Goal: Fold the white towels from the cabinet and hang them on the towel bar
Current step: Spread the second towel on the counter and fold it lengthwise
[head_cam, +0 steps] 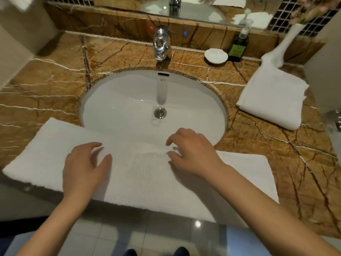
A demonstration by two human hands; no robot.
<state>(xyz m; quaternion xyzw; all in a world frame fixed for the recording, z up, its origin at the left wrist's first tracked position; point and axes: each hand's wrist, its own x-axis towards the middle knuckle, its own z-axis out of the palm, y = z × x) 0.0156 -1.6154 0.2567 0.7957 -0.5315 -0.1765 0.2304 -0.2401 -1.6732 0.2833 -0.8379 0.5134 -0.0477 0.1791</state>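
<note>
**Bathroom vanity, viewed from above**

- Counter (55, 85): brown-orange marble with white and dark veins, spanning mid frame.
- White oval sink (120, 93) set into it at centre, with a steel drain (160, 113) at the bottom.
- Chrome tap (162, 45) behind the basin, upper centre.
- Mirror (193, 6) along the top edge, above a marble ledge.
- Dark small-square tiles (295, 19), upper right.
- Upper right of counter: white soap dish (215, 55), dark green pump bottle (238, 47) just beside it, white vase (289, 37) with pink flowers (310, 8) further right.
- Beige wall (18, 34), upper left.
- Floor (129, 233): glossy pale grey tiles at bottom of frame, with one round light glint.
</note>
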